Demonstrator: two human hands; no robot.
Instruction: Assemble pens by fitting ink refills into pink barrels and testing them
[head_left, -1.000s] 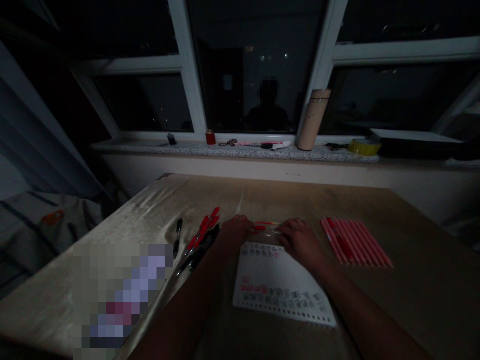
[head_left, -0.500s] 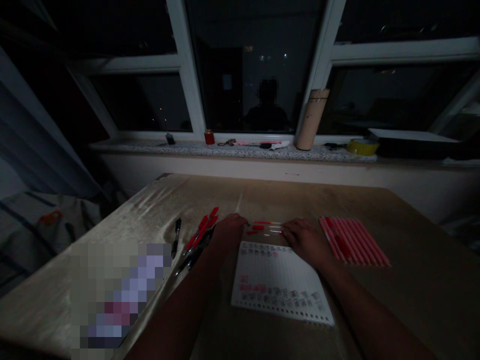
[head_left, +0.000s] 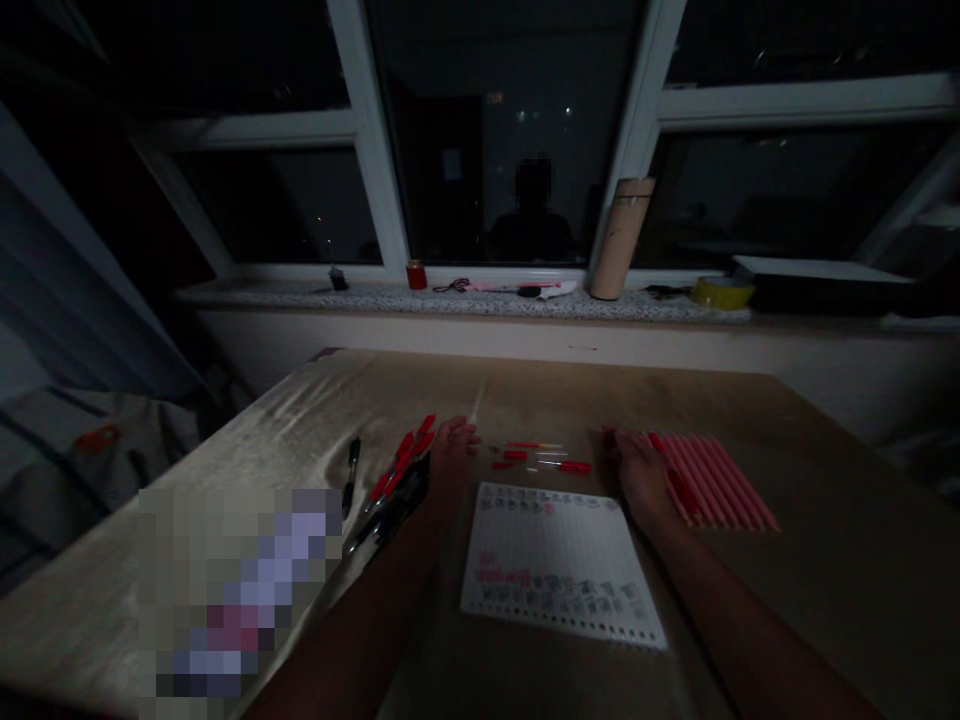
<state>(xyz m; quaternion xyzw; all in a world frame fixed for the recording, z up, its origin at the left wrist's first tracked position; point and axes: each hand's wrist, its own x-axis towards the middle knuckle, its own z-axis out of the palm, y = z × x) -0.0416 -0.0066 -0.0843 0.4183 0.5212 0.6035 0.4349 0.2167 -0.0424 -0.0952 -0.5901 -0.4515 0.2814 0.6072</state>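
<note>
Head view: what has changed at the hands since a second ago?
The left hand has drawn left and the right hand right, leaving the red pen parts untouched between them. The right hand's move uncovered a red piece; whether it was held before is unclear. The ruled notebook page and pink pencils stayed put.

Notepad [head_left: 559,560]: ruled paper, matt. Loose red pen parts [head_left: 575,467] — smooth, plastic-looking. Tabletop [head_left: 675,400]: glossy sheen along left side, duller toward right. Windowsill [head_left: 300,294] — speckled, stone-like. Curtain [head_left: 82,260]: matt cloth. Yellow tape roll [head_left: 721,293]: shiny, plastic-looking. Flask [head_left: 622,240]: smooth.
</note>
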